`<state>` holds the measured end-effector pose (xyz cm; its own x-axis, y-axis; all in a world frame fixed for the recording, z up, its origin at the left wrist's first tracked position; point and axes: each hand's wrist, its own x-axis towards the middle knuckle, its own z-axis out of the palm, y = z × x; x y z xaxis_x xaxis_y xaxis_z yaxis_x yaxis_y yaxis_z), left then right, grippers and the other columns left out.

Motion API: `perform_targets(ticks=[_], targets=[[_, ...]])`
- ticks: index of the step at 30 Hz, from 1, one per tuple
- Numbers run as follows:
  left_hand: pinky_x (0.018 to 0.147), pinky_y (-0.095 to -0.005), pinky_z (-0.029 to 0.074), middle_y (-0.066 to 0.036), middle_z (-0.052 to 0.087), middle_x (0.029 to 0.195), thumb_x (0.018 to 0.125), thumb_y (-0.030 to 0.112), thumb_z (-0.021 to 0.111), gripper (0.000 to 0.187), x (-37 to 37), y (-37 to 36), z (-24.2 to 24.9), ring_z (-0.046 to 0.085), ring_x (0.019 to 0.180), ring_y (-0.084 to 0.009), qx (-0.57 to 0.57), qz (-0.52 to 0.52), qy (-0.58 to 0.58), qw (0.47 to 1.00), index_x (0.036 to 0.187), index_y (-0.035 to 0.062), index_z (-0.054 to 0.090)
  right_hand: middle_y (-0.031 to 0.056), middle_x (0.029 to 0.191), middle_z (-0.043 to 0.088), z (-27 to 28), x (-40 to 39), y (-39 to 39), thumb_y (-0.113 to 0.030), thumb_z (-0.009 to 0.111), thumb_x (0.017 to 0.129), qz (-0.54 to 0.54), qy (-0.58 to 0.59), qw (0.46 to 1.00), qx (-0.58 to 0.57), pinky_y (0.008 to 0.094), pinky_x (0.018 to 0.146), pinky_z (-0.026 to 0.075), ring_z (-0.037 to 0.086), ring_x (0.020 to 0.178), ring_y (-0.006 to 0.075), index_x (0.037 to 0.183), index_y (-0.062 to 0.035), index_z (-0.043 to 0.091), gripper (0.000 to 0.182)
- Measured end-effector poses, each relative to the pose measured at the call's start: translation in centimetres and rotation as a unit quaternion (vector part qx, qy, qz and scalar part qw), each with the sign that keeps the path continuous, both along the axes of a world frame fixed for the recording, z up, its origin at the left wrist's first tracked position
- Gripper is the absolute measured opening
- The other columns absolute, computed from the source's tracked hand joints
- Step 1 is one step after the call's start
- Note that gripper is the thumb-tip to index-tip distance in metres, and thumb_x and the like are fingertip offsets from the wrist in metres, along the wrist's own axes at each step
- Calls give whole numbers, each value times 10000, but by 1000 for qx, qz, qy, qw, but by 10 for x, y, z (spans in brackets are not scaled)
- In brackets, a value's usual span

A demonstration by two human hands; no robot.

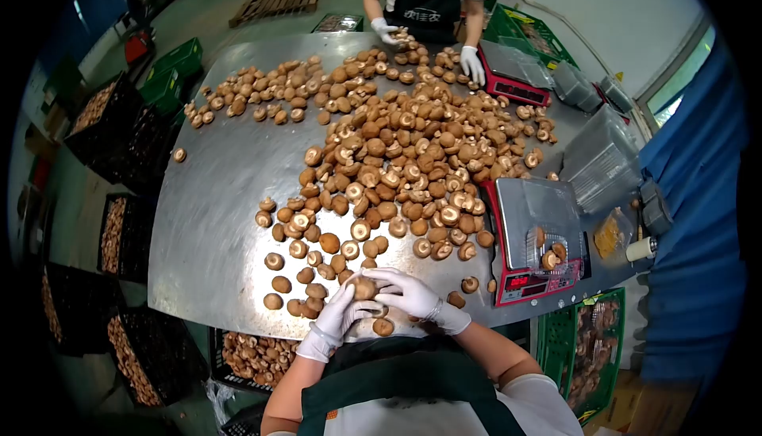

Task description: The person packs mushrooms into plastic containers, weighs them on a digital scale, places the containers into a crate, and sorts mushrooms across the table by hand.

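Close in front of my body, at the near edge of the steel table, both hands wear white gloves. A brown mushroom sits between them. My left hand closes on it from the left, and my right hand curls its fingers round it from the right. Some fingertips are hidden behind the mushroom and gloves. Another mushroom lies on the table just below my hands. Beyond them spreads a large heap of mushrooms. To the right, a red scale carries a clear plastic tray with a few mushrooms in it.
A co-worker in a dark apron stands across the steel table beside a second red scale. Stacked clear trays stand at the right. Black crates of mushrooms line the left; a green crate sits at lower right.
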<state>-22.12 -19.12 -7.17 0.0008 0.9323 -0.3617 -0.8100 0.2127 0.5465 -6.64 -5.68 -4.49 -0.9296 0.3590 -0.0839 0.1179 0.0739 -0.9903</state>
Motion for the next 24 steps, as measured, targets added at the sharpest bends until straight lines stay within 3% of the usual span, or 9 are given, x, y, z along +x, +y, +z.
perform_targets(ticks=[5,7,9,12,15,16,21,22,24], targets=[[858,-307,528,-173,437,1346,974,207,449,557,-14,2,7,558,1136,-278,85,36,-34,995,1448,39,208,181,1287,524,-13,5,94,-198,599,863,-279,-44,933,223,368,1011,387,509,1181,287,1303,-19,483,489],[924,-335,489,-155,424,1367,966,212,461,592,-15,3,21,511,1194,-285,95,64,-88,990,1462,53,179,219,1298,498,-40,22,152,-326,612,843,-329,-109,829,440,431,1009,373,445,1225,363,1288,-52,511,532],[1001,-366,418,-133,400,1399,961,205,474,592,-21,4,24,448,1257,-238,123,73,-115,983,1462,55,196,199,1399,398,-44,27,174,-487,586,841,-344,-262,773,465,481,1019,351,370,1260,453,1328,-203,495,571],[1037,-348,382,-153,340,1448,902,41,531,605,-20,5,17,371,1315,-211,94,118,248,957,1442,36,259,122,1449,356,-79,19,178,-633,542,799,-273,-343,771,462,588,1014,306,294,1314,454,1373,-299,424,675],[1003,-315,418,-180,372,1421,811,-75,592,704,-14,2,21,420,1279,-231,53,181,415,890,1433,15,274,79,1424,401,-56,2,139,-622,582,770,-234,-326,762,507,638,994,272,354,1291,369,1388,-305,400,719],[1051,-348,361,-191,368,1414,821,-35,606,719,-14,2,23,385,1304,-247,40,176,439,880,1439,1,240,71,1385,450,-58,3,131,-601,583,780,-234,-237,794,508,636,994,260,393,1259,332,1392,-304,396,707],[1010,-337,410,-168,423,1374,816,-24,627,674,-16,0,9,449,1249,-232,11,173,462,870,1412,3,314,144,1371,446,-44,-2,78,-526,548,832,-116,-244,776,570,551,1022,272,413,1239,332,1377,-236,431,628],[982,-324,435,-155,455,1345,812,-29,633,651,-16,-1,9,486,1207,-225,14,176,471,864,1393,-3,342,157,1378,429,-51,-4,69,-517,541,836,-135,-167,842,495,548,1027,265,416,1231,352,1348,-205,470,604],[972,-315,446,-127,471,1328,825,-20,631,564,-21,-7,5,513,1176,-218,18,169,443,880,1342,-24,406,172,1328,456,-52,-6,48,-494,521,856,-108,-150,816,547,550,1012,288,439,1200,367,1354,-208,461,578]])
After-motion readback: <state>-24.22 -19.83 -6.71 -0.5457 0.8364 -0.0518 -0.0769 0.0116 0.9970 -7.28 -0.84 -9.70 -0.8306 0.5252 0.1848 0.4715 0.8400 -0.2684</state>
